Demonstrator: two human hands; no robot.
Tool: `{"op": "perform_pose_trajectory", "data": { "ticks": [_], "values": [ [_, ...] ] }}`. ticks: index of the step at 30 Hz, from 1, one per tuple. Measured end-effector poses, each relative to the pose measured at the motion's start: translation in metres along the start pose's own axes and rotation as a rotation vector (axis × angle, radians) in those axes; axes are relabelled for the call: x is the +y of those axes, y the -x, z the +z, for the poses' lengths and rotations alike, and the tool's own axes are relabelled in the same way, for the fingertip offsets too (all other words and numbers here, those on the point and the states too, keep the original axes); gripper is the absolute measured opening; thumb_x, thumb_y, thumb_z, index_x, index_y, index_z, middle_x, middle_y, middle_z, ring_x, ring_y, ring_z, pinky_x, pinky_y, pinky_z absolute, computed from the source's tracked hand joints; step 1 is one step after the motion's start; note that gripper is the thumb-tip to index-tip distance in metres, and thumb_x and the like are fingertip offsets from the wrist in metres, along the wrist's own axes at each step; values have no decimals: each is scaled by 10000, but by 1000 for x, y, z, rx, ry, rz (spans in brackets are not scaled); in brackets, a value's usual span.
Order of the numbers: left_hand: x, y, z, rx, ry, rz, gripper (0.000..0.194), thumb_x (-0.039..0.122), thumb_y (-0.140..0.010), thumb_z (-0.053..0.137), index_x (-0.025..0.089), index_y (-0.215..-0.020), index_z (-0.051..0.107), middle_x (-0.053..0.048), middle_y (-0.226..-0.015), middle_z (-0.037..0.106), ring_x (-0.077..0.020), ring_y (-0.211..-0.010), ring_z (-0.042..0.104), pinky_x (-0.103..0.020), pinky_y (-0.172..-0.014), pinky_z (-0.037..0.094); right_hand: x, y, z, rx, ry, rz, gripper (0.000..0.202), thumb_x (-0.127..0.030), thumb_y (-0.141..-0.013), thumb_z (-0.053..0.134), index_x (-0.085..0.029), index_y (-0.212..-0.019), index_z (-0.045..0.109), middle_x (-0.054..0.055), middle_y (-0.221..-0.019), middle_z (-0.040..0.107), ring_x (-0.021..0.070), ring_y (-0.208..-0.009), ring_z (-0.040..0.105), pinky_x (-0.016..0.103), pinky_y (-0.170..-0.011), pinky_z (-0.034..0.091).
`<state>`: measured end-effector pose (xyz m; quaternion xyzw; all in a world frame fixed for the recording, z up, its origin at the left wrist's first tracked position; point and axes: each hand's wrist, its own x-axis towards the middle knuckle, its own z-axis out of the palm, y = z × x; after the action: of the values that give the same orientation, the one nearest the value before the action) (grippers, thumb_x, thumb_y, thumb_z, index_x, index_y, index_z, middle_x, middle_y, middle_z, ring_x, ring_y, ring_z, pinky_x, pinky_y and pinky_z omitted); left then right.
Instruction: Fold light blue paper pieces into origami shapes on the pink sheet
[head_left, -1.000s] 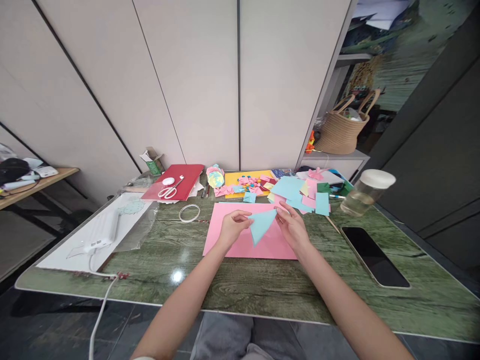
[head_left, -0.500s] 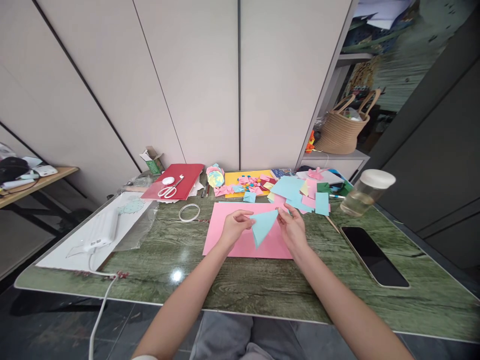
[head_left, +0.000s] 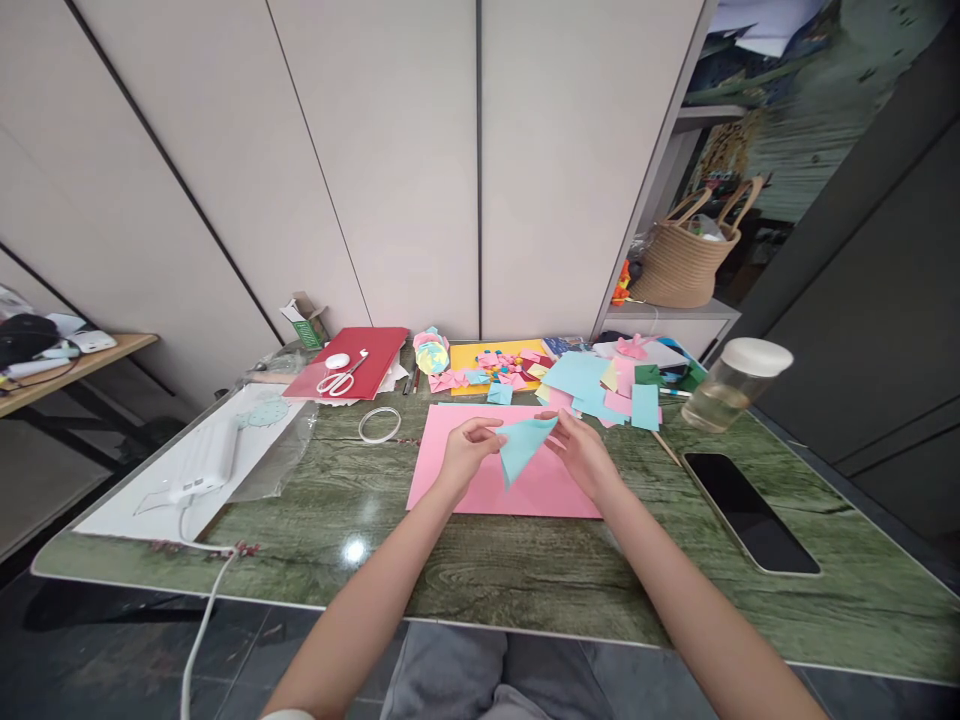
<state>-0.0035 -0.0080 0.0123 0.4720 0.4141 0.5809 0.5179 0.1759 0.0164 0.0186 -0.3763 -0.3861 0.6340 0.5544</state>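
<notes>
Between my hands is a light blue sheet of paper (head_left: pixel 523 450), folded into a triangle with one point hanging down. My left hand (head_left: pixel 471 450) pinches its left corner between thumb and fingers. At its upper right corner, my right hand (head_left: pixel 583 450) grips the paper with the fingertips. Both hands are held above a pink sheet (head_left: pixel 442 480) that lies flat on the green table (head_left: pixel 480 570). Just beyond are small folded pink and blue paper pieces (head_left: pixel 500 393) and a spread of loose coloured paper squares (head_left: pixel 574 375).
To the right are a phone (head_left: pixel 750 512) and a lidded jar (head_left: pixel 727 390). On the left, scissors (head_left: pixel 337 380) rest on a red folder (head_left: pixel 375 350), near a roll of tape (head_left: pixel 379 425). A white power bank (head_left: pixel 206 460) trails a cable (head_left: pixel 202 620) over the table edge.
The blue paper has tilted, and its lower point has shifted slightly left. My right hand has moved a little to the left and turned, its fingers now higher over the corner.
</notes>
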Motion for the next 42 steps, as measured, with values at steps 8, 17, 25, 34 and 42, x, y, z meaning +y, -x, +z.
{"op": "perform_pose_trajectory", "data": {
  "ticks": [8,17,25,34,42],
  "values": [
    [3,0,-1,21,2,-12,304,283,-559,678,158,-828,611,21,-569,542,-90,-567,507,-228,-564,397,-2,5,2,46,173,-203,260,-445,-702,534,-203,-696,628,27,-764,612,167,-752,528,276,-687,379],
    [4,1,2,-18,74,-38,328,287,-549,685,158,-839,601,36,-543,495,-82,-555,490,-222,-563,391,2,6,7,7,57,-152,185,-320,-610,658,-183,-522,571,-21,-566,536,109,-578,475,255,-623,376],
    [6,2,4,-41,-15,92,192,284,-615,643,162,-761,624,-28,-736,581,-122,-687,516,-237,-616,402,4,8,14,33,-7,-165,218,-342,-612,655,-190,-508,537,-25,-559,502,106,-579,461,229,-589,389],
    [18,11,9,-57,-346,364,179,265,-763,489,205,-819,648,-48,-799,553,-143,-779,507,-259,-688,385,7,6,12,48,71,-286,185,-332,-652,628,-189,-550,569,-23,-572,499,107,-587,447,253,-631,390],
    [13,11,11,-91,-309,305,258,227,-675,592,211,-932,613,-44,-872,491,-102,-674,479,-234,-622,417,3,10,15,65,19,-233,196,-345,-635,639,-190,-546,560,-21,-576,480,105,-580,437,231,-587,392]
  ]
}}
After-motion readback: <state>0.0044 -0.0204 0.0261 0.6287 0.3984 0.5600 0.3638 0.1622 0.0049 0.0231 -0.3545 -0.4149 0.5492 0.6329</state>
